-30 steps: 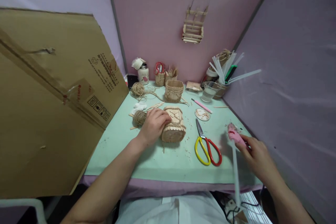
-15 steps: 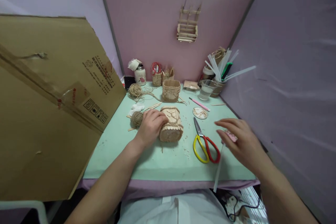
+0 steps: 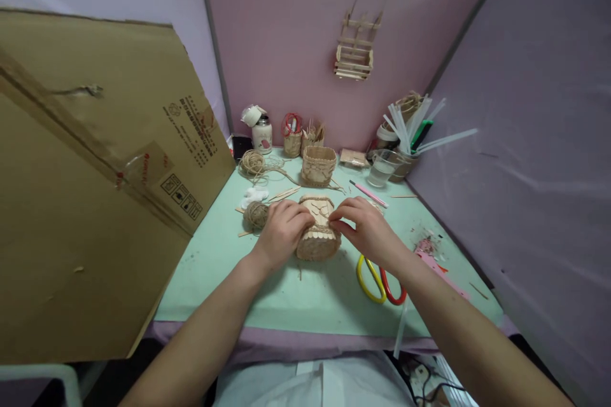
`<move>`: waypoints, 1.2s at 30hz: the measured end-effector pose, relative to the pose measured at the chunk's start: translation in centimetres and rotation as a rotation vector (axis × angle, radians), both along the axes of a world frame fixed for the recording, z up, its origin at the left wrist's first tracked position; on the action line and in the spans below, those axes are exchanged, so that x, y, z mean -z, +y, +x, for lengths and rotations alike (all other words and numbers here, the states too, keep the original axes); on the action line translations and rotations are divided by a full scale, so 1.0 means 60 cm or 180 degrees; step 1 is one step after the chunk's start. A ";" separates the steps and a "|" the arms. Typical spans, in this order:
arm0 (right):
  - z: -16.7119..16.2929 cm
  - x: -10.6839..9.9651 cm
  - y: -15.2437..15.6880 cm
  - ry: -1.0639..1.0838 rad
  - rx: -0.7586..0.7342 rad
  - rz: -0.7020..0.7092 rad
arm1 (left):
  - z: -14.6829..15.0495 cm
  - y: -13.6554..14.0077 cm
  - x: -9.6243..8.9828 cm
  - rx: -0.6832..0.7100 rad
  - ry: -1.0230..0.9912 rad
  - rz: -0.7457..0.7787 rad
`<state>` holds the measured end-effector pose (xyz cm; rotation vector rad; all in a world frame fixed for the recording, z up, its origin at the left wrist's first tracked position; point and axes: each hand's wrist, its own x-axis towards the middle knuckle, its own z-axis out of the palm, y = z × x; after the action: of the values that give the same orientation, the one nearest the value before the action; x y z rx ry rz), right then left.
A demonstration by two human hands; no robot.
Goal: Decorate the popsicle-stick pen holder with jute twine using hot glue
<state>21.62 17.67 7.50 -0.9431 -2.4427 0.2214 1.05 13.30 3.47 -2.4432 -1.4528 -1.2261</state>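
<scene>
A small pale wooden container (image 3: 319,247) lies on its side on the table, covered in scale-like wood chips and trimmed with braided twine. Its left side is gripped by my left hand (image 3: 285,229), fingers closed. From the right, my right hand (image 3: 365,224) reaches in with thumb and fingertips pinched at a thin strand of twine along the container's edge; the fingertips partly hide it. Below my right forearm are scissors (image 3: 367,280) with one yellow and one red handle, their blades covered by the hand.
Left of my hands sits a ball of twine (image 3: 255,216). Behind stand a similar wooden container (image 3: 318,166), a loose twine coil (image 3: 252,164) and a plastic cup of water (image 3: 382,170). A pink glue gun (image 3: 442,273) lies right. A large cardboard sheet (image 3: 119,216) leans at left.
My right hand has moved left from beside the pink glue gun to the container, and its fingers have closed. My left hand stays on the container. The view has shifted slightly.
</scene>
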 end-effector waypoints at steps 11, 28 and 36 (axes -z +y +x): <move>-0.018 -0.013 -0.001 -0.0113 0.0187 -0.0166 | -0.003 0.001 0.007 0.0016 0.0061 0.0360; 0.016 0.010 -0.022 0.0005 -0.0319 0.0506 | -0.006 0.005 0.011 0.0075 0.0131 0.0482; 0.015 0.013 -0.020 0.0079 -0.0157 0.0546 | -0.004 0.004 0.011 0.0040 0.0072 0.0378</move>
<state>22.50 16.45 6.74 -0.8018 -2.4193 0.0393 0.82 13.54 2.83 -2.3843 -1.3209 -1.2447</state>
